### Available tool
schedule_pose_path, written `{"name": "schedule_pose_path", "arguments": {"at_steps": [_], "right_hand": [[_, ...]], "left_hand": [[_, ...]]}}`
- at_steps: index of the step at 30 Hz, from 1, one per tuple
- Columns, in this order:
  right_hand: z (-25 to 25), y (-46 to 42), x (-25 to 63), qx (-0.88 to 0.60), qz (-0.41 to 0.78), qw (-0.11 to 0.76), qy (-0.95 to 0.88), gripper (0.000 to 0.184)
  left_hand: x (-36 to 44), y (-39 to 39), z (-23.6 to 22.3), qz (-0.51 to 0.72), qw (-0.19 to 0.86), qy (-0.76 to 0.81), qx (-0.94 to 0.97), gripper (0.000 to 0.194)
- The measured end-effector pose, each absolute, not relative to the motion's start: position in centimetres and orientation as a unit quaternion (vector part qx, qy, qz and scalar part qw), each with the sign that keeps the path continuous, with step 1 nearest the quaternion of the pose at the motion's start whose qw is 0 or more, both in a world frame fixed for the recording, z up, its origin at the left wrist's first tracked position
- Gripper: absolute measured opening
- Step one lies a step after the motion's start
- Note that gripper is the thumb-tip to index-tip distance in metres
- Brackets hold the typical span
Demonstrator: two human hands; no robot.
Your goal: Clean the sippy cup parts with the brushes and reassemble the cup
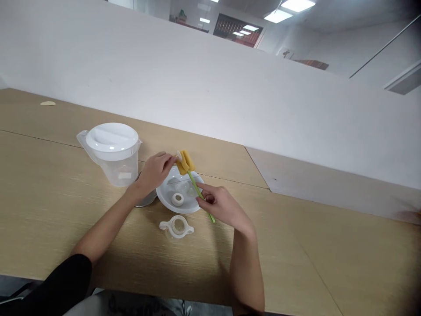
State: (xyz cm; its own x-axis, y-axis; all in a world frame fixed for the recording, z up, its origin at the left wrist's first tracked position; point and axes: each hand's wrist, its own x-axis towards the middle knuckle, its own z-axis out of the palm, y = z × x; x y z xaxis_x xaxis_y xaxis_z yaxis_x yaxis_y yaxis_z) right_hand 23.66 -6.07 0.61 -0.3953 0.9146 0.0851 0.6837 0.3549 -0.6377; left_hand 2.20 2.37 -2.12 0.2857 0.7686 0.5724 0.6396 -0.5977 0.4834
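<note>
Sponge brush, wood tbl, wht wall

left hand: small pale piece against yellow sponge | right hand: green handle | white bowl beneath

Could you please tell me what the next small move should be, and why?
I would probably turn the sponge brush gently against the small pale piece: the left hand seems to hold that piece at the yellow head, while the right hand pinches the green handle.
</note>
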Motion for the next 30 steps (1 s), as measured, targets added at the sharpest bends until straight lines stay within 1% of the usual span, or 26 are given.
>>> {"name": "schedule_pose_path", "arguments": {"at_steps": [2,5,8,11,20,22,27,30], "right_hand": [[0.5,-5.9,23.6,-0.506,0.262,0.22,-0.792,0.02],[0.4,-5.9,23.6,-0.51,0.264,0.225,-0.787,0.024],[0.5,-6.0,23.6,-0.512,0.263,0.226,-0.785,0.025],[0.6,-6.2,23.5,-0.511,0.264,0.226,-0.786,0.026],[0.8,-6.2,23.6,-0.515,0.257,0.225,-0.786,0.027],[0.9,-6.2,23.5,-0.516,0.251,0.22,-0.789,0.028],[0.9,-6.3,23.5,-0.518,0.224,0.195,-0.802,0.024],[0.9,-6.4,23.5,-0.556,0.177,0.196,-0.788,0.028]], "left_hand": [[2.2,2.1,-2.0,0.393,0.059,0.441,0.804,0.033],[2.1,1.7,-1.8,0.404,0.07,0.434,0.802,0.03],[2.0,1.5,-1.4,0.444,0.113,0.435,0.775,0.025],[2.0,1.2,-1.0,0.466,0.173,0.434,0.751,0.025],[1.9,1.5,-1.3,0.401,0.299,0.407,0.764,0.039],[2.0,1.6,-1.5,0.412,0.276,0.409,0.766,0.037],[2.0,1.9,-1.9,0.472,0.112,0.457,0.746,0.022],[1.6,2.1,-1.8,0.463,0.053,0.489,0.737,0.017]]}}
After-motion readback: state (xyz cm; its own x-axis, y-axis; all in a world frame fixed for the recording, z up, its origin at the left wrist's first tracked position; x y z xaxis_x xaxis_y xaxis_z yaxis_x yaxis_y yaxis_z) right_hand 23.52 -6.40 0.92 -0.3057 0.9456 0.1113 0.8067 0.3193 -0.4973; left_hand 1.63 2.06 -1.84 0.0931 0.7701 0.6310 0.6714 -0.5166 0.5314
